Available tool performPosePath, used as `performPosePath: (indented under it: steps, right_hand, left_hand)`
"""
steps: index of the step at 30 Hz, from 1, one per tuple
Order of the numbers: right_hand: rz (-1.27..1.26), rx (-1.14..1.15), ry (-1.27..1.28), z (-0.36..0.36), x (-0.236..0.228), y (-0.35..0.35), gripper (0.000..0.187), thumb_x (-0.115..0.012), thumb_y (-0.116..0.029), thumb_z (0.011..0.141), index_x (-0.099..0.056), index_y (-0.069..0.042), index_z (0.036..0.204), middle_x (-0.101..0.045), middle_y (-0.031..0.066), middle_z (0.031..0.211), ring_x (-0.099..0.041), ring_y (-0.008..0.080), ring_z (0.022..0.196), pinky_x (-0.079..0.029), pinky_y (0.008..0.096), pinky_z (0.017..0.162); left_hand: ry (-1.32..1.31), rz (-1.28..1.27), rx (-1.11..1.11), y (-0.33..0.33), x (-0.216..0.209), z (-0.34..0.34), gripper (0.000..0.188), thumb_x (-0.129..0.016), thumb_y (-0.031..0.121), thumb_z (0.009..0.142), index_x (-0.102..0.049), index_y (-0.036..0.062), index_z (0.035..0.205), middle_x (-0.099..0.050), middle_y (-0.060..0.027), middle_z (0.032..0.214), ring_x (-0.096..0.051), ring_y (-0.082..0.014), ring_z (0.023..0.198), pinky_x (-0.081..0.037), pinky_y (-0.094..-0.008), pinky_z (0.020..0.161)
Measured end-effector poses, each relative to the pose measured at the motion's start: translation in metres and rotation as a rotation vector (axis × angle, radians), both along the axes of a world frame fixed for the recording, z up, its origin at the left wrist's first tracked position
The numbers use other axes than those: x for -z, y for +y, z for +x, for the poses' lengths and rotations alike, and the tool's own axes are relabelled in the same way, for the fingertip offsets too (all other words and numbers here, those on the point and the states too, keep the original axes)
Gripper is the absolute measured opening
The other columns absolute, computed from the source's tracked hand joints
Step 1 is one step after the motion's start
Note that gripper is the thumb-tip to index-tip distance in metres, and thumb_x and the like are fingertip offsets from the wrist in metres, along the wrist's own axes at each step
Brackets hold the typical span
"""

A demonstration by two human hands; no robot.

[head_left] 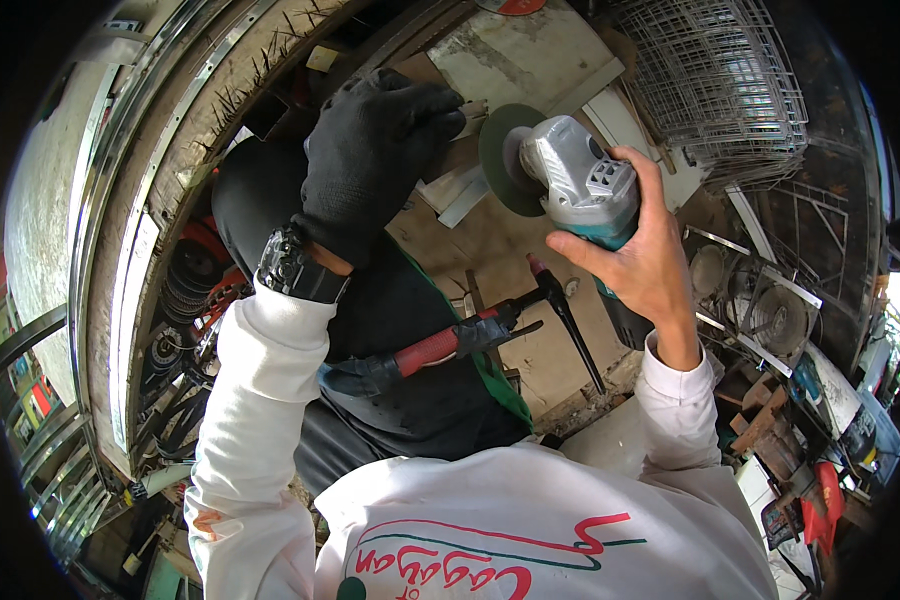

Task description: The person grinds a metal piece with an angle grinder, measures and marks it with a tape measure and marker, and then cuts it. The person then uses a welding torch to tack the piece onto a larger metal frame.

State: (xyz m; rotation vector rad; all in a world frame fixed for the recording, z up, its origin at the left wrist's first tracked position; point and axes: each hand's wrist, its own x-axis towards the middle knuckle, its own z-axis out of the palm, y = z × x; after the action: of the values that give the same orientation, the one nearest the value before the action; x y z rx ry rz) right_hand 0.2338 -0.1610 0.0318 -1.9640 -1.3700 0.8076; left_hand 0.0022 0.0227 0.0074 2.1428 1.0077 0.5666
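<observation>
My right hand (pixel 650 240), bare, is wrapped round the body of an angle grinder (pixel 590 180) with a silver head and teal housing. The grinder's green disc (pixel 510 160) faces left, its edge close to my left fingers. My left hand (pixel 380 140) wears a black knitted glove, and its fingers are closed. Something small and thin may stick out of them toward the disc, but I cannot make out what. Across my dark-clad lap lies a TIG torch (pixel 425 352) with a red and black handle, a long black back cap and a pinkish nozzle.
To the left runs a worn bench edge with long metal strips (pixel 120 330). Wire racks (pixel 720 90) are stacked at the far right, with round fan-like guards (pixel 775 315) nearer. A pale board (pixel 520 60) lies ahead. Wood scraps and tools (pixel 770 430) crowd the lower right.
</observation>
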Motion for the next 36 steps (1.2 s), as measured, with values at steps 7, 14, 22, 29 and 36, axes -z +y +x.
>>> performPosePath:
  steps: [7, 14, 22, 29, 36]
  right_hand:
    - [0.013, -0.003, -0.016, -0.005, 0.006, 0.000, 0.099, -0.099, -0.041, 0.075, -0.042, -0.010, 0.150, -0.072, 0.0243, 0.123, -0.073, 0.0395, 0.111, -0.058, 0.0468, 0.096]
    - [-0.059, 0.022, 0.048, -0.007, 0.005, -0.011, 0.103, -0.100, -0.042, 0.073, -0.043, -0.007, 0.152, -0.067, 0.0212, 0.131, -0.068, 0.0330, 0.118, -0.053, 0.0440, 0.102]
    - [0.107, 0.011, -0.069, 0.007, 0.010, -0.012, 0.098, -0.100, -0.040, 0.074, -0.045, -0.005, 0.147, -0.071, 0.0226, 0.125, -0.072, 0.0364, 0.114, -0.056, 0.0445, 0.098]
    - [0.090, 0.091, -0.026, 0.012, 0.004, 0.014, 0.096, -0.097, -0.045, 0.077, -0.045, -0.005, 0.145, -0.075, 0.0220, 0.118, -0.075, 0.0335, 0.107, -0.058, 0.0440, 0.094]
    - [0.039, 0.082, -0.006, 0.007, -0.001, 0.024, 0.097, -0.098, -0.036, 0.077, -0.043, -0.006, 0.151, -0.068, 0.0215, 0.130, -0.069, 0.0291, 0.115, -0.055, 0.0411, 0.100]
  left_hand:
    - [0.043, 0.124, -0.002, 0.004, 0.000, 0.000, 0.024, -0.086, 0.026, 0.086, -0.086, 0.0130, 0.106, -0.074, -0.0073, 0.095, -0.071, -0.0276, 0.091, -0.055, -0.0399, 0.083]
    - [-0.005, 0.133, -0.016, 0.006, 0.006, 0.000, 0.021, -0.085, 0.028, 0.086, -0.086, 0.0158, 0.102, -0.073, -0.0057, 0.090, -0.072, -0.0287, 0.087, -0.057, -0.0416, 0.078]
    - [0.033, 0.287, 0.079, 0.011, 0.011, -0.003, 0.021, -0.084, 0.029, 0.086, -0.086, 0.0201, 0.104, -0.073, -0.0058, 0.093, -0.070, -0.0302, 0.093, -0.056, -0.0444, 0.082]
    - [0.085, 0.253, 0.073, 0.005, 0.001, -0.004, 0.019, -0.084, 0.026, 0.087, -0.085, 0.0202, 0.105, -0.073, -0.0046, 0.100, -0.069, -0.0286, 0.099, -0.055, -0.0424, 0.086]
    - [0.094, 0.344, 0.097, 0.004, 0.008, -0.008, 0.014, -0.085, 0.030, 0.084, -0.084, 0.0228, 0.095, -0.069, -0.0008, 0.101, -0.065, -0.0279, 0.106, -0.053, -0.0456, 0.089]
